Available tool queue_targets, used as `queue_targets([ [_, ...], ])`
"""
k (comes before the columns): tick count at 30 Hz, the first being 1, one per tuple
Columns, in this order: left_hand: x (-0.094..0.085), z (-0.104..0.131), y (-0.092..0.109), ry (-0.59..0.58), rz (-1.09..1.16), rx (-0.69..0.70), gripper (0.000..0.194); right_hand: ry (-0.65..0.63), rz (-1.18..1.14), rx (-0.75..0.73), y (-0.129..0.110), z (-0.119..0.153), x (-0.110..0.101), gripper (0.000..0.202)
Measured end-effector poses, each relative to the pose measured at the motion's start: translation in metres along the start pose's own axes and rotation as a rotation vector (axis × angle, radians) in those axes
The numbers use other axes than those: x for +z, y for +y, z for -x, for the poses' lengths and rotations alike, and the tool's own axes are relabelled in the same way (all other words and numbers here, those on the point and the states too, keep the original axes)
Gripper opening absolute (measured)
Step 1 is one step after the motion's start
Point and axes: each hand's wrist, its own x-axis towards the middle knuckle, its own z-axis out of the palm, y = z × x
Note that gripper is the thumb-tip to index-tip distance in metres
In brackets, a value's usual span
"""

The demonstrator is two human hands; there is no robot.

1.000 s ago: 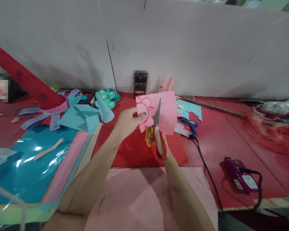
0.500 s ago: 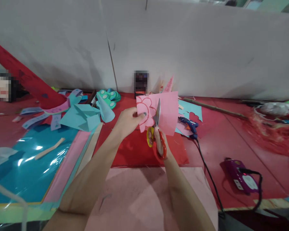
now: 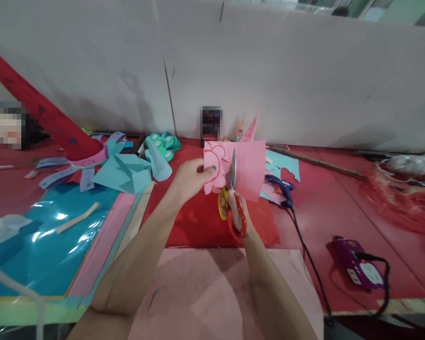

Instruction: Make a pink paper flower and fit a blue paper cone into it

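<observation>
My left hand (image 3: pixel 194 177) pinches the left edge of a pink sheet of paper (image 3: pixel 250 167), thumb in front and fingers behind. A flower outline is drawn in red on the sheet's left part. In my right hand (image 3: pixel 236 212) are scissors (image 3: pixel 239 215) with one yellow and one red handle loop. Their blades point up and lie against the paper just right of the drawn petals, where the lower edge is cut. Beneath the hands lies a red sheet (image 3: pixel 198 226) on the table.
Right of the paper lies a blue glue gun (image 3: pixel 281 186), its cord running to a purple power box (image 3: pixel 357 267). Folded light-blue paper (image 3: pixel 122 172), a red cone (image 3: pixel 53 120) and a glossy blue packet (image 3: pixel 46 245) are on the left. A stick (image 3: pixel 315 161) lies at the back right.
The whole view has shifted slightly, so things appear a little further right. My hands keep their hold on the paper and the scissors, with the blades still beside the petals.
</observation>
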Motion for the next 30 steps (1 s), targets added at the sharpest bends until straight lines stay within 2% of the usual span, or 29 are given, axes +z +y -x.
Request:
queue_targets([
  [6,-0.0008,0.0,0.0008,0.004,-0.008,-0.006,0.025,-0.011,0.053,-0.03,-0.0012,0.0005,0.0001,0.047],
  [18,-0.0021,0.0009,0.0041,0.009,-0.052,-0.006,0.026,0.012,0.019,-0.005,-0.0031,0.0013,0.0027,0.046],
  [30,-0.0051,0.0018,0.0071,0.008,0.001,-0.03,0.022,0.004,0.0,0.007,-0.0009,0.0025,0.0024,0.044],
])
